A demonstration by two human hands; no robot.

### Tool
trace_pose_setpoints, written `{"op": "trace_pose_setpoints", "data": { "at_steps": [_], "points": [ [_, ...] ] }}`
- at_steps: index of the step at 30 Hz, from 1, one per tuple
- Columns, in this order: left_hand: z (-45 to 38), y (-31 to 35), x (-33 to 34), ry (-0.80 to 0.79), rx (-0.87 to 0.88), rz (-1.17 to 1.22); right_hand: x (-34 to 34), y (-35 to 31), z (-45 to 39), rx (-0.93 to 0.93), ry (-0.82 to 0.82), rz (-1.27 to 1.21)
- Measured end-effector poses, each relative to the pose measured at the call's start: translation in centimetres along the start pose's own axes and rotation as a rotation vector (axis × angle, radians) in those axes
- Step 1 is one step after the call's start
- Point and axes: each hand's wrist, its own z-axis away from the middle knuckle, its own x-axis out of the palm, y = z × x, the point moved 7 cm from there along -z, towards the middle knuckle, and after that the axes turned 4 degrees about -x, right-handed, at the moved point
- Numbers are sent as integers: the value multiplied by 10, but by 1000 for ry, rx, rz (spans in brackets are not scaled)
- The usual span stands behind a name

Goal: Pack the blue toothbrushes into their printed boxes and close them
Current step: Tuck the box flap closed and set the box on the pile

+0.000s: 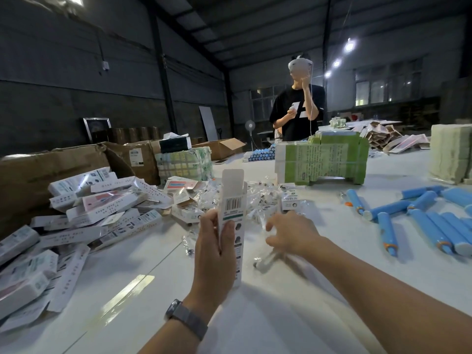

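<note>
My left hand [213, 249] grips a tall white printed box [233, 200] upright over the white table [332, 290], its top flap open and the barcode side facing me. My right hand [293, 235] hovers to the right of the box with its fingers curled over a clear plastic packet [268, 260] lying on the table; whether it grasps the packet is unclear. Several blue toothbrush handles [434, 227] lie on the table at the right. A pile of printed boxes [84, 208] lies at the left.
Clear packets of small parts [255, 198] lie scattered behind the box. A green-and-white stack of flat cartons [321, 160] stands at centre back, brown cardboard boxes [51, 169] at left. A person in a black shirt [297, 113] stands beyond the table.
</note>
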Motion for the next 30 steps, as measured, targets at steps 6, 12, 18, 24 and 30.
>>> {"op": "trace_pose_setpoints", "data": {
  "at_steps": [6,12,18,24,30],
  "points": [
    [0,0,-2,8,4,-13,7,-16,3,-170,-89,-99],
    [-1,-1,-4,28,-2,-2,15,-21,12,-86,-455,-125],
    [2,-2,-2,28,-36,122,10,-38,12,-121,-411,-266],
    [0,-7,-3,58,-101,269,-75,-41,12,-205,237,-820],
    [0,-8,-3,60,-70,115,-143,-66,43,-437,557,-1333]
  ]
}}
